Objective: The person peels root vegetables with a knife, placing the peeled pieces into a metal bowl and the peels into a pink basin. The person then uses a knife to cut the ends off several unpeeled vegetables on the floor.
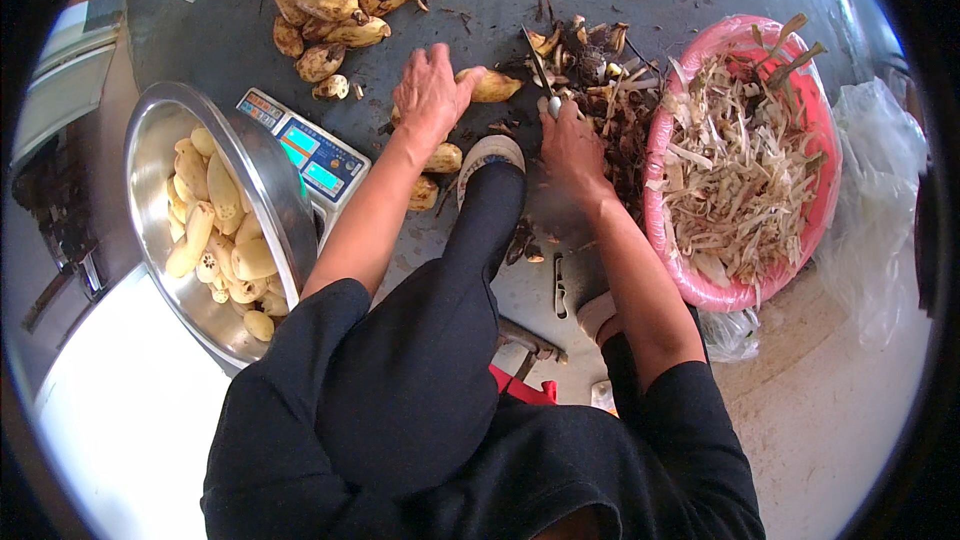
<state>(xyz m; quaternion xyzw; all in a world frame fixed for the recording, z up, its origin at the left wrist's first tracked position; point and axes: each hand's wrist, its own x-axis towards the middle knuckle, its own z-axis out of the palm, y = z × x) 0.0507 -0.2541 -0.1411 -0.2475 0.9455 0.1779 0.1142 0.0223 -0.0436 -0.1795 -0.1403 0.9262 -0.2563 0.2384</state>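
Note:
My left hand is spread palm down over the dark tabletop, its fingers apart. Its thumb reaches the end of an unpeeled lotus root segment; whether they touch is unclear. Part of another lotus root shows beside that hand, and an unpeeled piece lies below the wrist. In my right hand is a knife, its narrow blade pointing away from me. Dark roots and cut lotus root ends are heaped just right of the knife.
Unpeeled lotus roots are piled at the far left. A steel bowl of peeled lotus roots stands beside a lit digital scale. At right, a pink plastic-lined basin holds peelings. Clear plastic hangs beyond it.

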